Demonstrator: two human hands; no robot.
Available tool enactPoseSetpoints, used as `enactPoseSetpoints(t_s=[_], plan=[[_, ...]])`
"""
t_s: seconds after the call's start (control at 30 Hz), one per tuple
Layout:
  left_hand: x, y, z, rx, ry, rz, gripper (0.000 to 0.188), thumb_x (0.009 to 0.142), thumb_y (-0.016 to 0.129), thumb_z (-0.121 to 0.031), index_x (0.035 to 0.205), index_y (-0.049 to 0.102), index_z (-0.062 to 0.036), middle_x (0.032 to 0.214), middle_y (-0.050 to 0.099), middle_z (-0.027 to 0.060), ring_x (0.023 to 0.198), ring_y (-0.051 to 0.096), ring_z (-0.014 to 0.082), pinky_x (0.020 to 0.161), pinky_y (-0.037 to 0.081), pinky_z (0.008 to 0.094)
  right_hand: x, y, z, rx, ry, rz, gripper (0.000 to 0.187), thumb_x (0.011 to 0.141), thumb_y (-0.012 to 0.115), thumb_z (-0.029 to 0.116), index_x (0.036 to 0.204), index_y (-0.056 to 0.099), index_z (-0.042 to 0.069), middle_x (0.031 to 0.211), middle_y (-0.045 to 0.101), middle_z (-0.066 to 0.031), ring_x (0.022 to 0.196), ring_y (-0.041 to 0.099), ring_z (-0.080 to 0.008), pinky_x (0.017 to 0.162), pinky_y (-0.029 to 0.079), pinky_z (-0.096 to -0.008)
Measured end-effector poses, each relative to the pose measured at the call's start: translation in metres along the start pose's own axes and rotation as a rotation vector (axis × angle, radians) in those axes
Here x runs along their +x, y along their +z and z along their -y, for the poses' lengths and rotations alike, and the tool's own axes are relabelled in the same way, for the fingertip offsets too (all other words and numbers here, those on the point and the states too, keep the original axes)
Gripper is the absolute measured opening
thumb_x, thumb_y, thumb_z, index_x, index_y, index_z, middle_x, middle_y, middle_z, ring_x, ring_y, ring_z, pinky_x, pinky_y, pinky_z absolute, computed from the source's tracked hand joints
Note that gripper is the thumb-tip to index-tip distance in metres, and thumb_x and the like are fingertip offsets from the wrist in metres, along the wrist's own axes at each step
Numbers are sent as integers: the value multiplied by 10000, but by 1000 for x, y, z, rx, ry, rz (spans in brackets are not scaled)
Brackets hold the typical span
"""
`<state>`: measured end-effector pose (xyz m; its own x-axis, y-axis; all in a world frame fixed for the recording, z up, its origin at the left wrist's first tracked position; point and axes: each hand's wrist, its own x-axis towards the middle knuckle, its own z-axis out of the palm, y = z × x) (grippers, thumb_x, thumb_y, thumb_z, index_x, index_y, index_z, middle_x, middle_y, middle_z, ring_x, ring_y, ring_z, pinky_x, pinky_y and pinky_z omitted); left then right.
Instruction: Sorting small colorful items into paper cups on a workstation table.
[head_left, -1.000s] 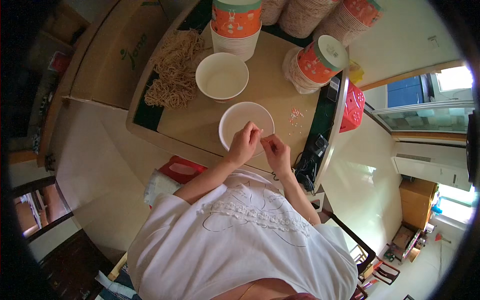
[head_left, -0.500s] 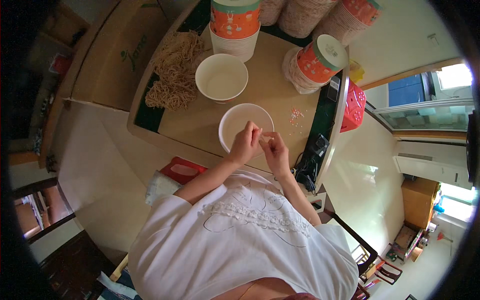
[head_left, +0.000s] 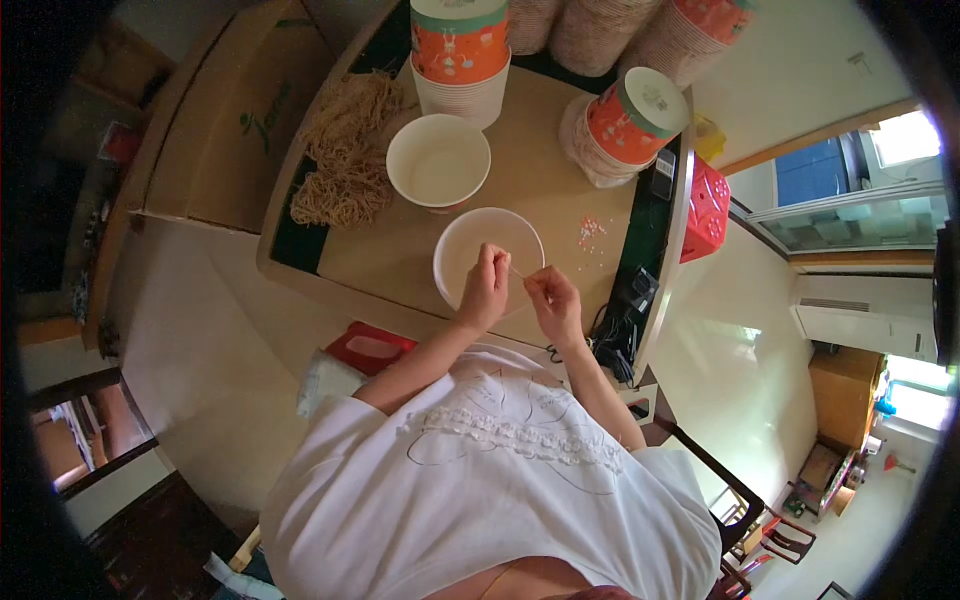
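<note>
My left hand (head_left: 486,288) and my right hand (head_left: 555,303) are held close together above the near rim of a white paper tub (head_left: 452,247). Fingers of both hands are pinched on a thin light strand (head_left: 516,272), which spans the small gap between them. Its exact kind is too fine to make out. Behind this tub stands a second white paper tub (head_left: 437,165), its inside facing up. A tangled heap of brown strings (head_left: 345,150) lies to the left. Small orange and white bits (head_left: 591,232) are scattered on the board right of my hands.
Upside-down stacks of orange paper tubs (head_left: 459,50) rise at the back, with another stack (head_left: 625,120) at the right. Black cables (head_left: 618,335) and a small dark device (head_left: 640,288) lie by the table's right edge. A red stool (head_left: 706,212) stands beyond it.
My hands have drawn slightly apart, and the strand now shows stretched between them. The whole view has shifted a little; the tubs stand as before.
</note>
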<state>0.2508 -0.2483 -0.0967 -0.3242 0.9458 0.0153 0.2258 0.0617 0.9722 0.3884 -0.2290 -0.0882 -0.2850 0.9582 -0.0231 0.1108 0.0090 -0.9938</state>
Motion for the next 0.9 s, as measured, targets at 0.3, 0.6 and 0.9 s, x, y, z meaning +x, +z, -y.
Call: enactPoseSetpoints(t_s=[0.3,0.6,0.9], plan=[[4,-19,-20,-293,-61,252,138,933,422,-54,1061,374,-32,686,431,27,578,421,112,546,384,277,-2,-12,5,-289,-51,127,166,827,634,55,991,612,52,685,522,-35,584,471,-94,529,389,-233],[-17,-25,-70,-179,118,385,203,901,451,-16,1089,379,-37,650,416,38,577,421,109,559,377,255,54,-21,-1,-590,2,70,325,802,580,133,1115,517,70,679,588,-134,609,580,-303,553,455,-387],[-48,-86,-70,-152,-60,417,180,919,461,-7,1079,386,-40,758,425,-17,671,381,39,580,323,183,38,-35,4,-91,123,-260,408,796,495,-10,1198,468,54,578,510,-32,504,429,-70,462,334,-242]])
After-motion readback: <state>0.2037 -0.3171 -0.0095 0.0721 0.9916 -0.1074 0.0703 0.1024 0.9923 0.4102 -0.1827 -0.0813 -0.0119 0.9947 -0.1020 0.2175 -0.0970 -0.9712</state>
